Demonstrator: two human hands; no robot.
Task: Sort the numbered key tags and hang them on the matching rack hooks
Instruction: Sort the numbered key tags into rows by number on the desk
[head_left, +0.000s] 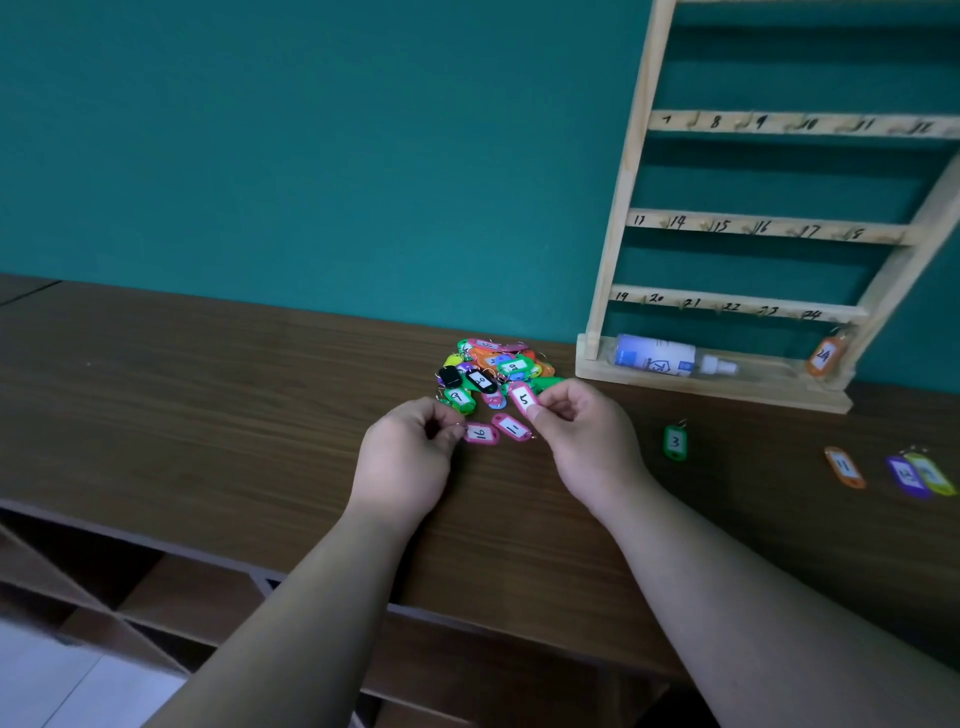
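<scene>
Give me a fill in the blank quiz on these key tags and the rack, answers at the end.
The right hand pinches the pink tag numbered ____.
The left hand pinches the ring of a second tag, coloured ____.
The orange tag hanging on the rack reads ____.
The lone green tag on the table reads ____.
Answers: 5; pink; 24; 3.

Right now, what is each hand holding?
Left hand: pinches the ring of pink tag 16.
Right hand: pinches pink tag 5.
</scene>
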